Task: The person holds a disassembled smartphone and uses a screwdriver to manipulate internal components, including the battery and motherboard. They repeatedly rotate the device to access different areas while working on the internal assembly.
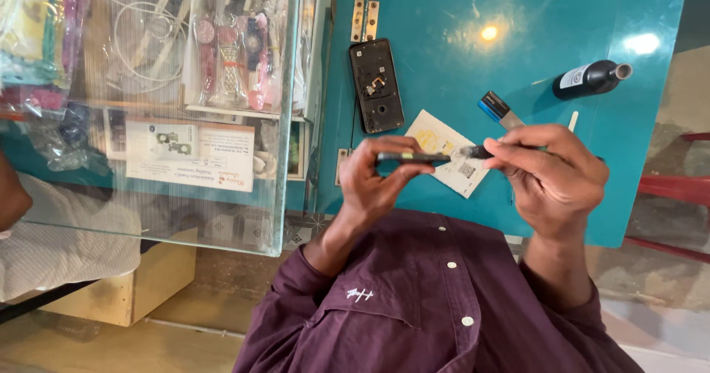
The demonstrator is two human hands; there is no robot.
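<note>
My left hand (pixel 373 181) holds a thin dark phone part (pixel 411 157) edge-on above the teal table (pixel 547 40). My right hand (pixel 551 170) grips a small brush (pixel 473 152) whose bristled tip touches the right end of that part. Both hands hover over a pale yellow paper card (pixel 444 140) lying on the table. Beyond the hands, an opened phone body (pixel 376 85) with its back removed lies flat.
A dark bottle (pixel 589 79) lies at the table's right. A small blue-and-grey tool (pixel 499 110) and a white stick (pixel 572 121) lie near it. A glass display case (pixel 148 99) with watches and cables stands on the left. Another person's arm (pixel 11 195) shows at far left.
</note>
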